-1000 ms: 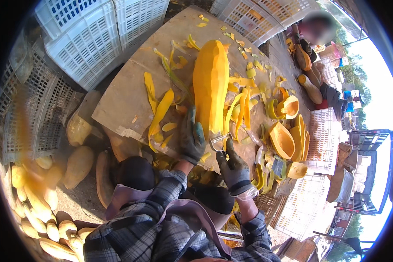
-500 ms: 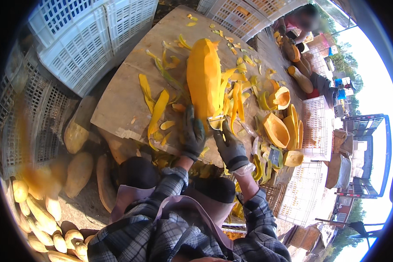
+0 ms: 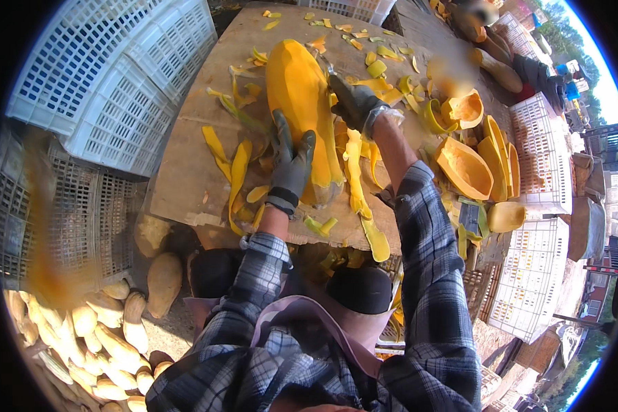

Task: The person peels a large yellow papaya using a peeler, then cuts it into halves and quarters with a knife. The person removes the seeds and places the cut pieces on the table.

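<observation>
A long, mostly peeled orange squash lies on the brown board, its narrow unpeeled tip towards me. My gloved left hand rests on the squash's near part, thumb and fingers spread apart, steadying it. On its right side, near the far end, my gloved right hand is closed around a peeler; only a bit of its metal head shows past my fingers. A long strip of peel hangs down along the squash's right side to the board's near edge.
The board is strewn with peel scraps. Hollowed squash halves lie at its right, beside white crates. More crates stand at the left. Whole squashes are heaped on the ground at lower left.
My right hand has moved the peeler from the squash's near end to its far right side. My left hand has slid up onto the squash. The view has shifted, too.
</observation>
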Tool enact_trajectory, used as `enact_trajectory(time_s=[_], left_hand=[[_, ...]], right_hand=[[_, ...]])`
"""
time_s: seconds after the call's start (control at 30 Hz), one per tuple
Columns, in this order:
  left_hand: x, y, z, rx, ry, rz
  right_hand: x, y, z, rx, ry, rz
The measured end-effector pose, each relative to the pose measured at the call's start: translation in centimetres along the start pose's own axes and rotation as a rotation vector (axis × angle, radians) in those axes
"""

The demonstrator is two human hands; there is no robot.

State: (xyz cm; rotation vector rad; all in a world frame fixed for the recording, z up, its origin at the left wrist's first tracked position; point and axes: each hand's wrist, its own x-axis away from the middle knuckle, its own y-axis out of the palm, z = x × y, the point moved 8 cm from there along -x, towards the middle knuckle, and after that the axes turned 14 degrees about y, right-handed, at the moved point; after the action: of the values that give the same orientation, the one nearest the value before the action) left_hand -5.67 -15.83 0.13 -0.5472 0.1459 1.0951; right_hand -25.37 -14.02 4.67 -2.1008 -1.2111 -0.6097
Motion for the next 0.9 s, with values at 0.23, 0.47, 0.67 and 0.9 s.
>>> enact_trajectory(time_s=[0.23, 0.47, 0.67, 0.9], left_hand=[[0.4, 0.8, -1.3, 0.347, -0.076, 0.052], [-1.2, 2.3, 2.9, -0.166, 0.252, 0.08], [-10.5, 3.4, 10.2, -0.72, 0.897, -0.11], [-13.8, 6.4, 5.8, -0.759, 0.936, -0.307]], right_hand=[[8.9, 3.4, 14.4, -0.168, -0.026, -0.092], [20.1, -1.0, 23.6, -0.249, 0.036, 0.059], [20.4, -4.7, 21.9, -0.301, -0.077, 0.175], [9.7, -3.6, 14.6, -0.237, -0.106, -0.053]])
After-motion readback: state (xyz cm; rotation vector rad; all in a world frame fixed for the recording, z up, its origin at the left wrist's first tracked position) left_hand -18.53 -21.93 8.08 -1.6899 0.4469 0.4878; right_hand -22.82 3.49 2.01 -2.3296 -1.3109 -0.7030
